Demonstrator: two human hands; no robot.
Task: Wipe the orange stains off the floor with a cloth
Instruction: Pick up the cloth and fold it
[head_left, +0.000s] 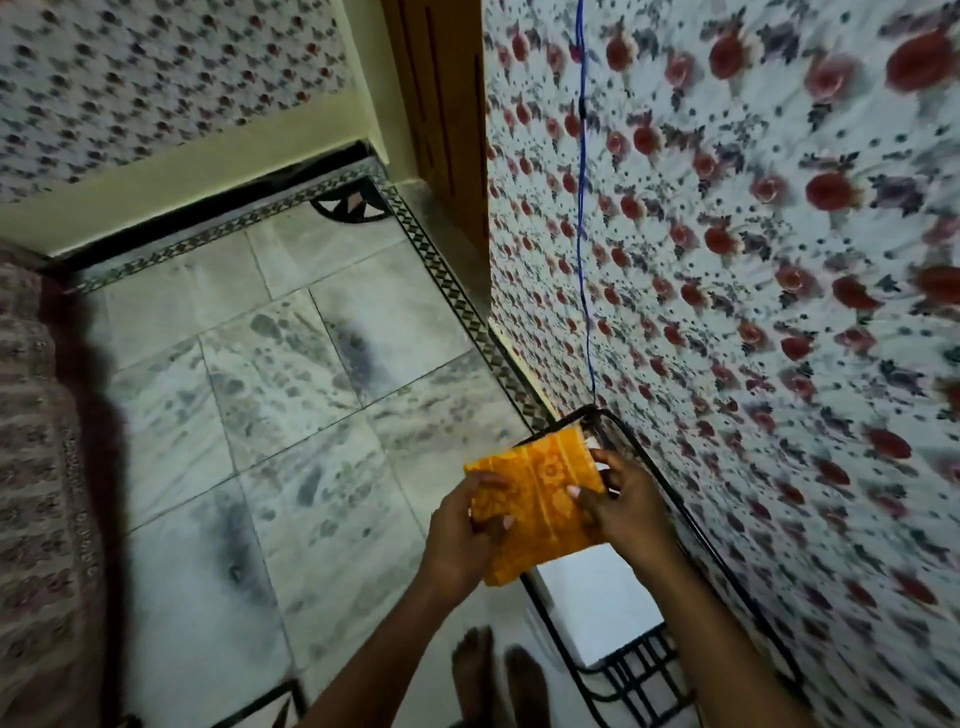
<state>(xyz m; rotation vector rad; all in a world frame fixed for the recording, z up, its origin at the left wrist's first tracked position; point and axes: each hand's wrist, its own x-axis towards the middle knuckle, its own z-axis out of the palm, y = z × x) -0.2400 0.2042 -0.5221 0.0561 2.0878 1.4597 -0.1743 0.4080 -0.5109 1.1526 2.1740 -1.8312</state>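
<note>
A folded orange cloth (540, 499) with a yellow pattern is held in front of me, above the floor. My left hand (465, 530) grips its left edge, thumb on top. On the right edge my right hand (626, 506) pinches the cloth with the fingers curled over it. The marble floor (291, 395) below shows grey mottling and dark smudges; I make out no orange stain in this blurred view.
A black metal rack (639, 670) with a white box (597, 608) on it stands against the flowered wall (753, 260) at the right. My bare feet (498, 675) are beside it. A patterned bed edge (36, 467) runs down the left. A blue cord (583, 208) hangs on the wall.
</note>
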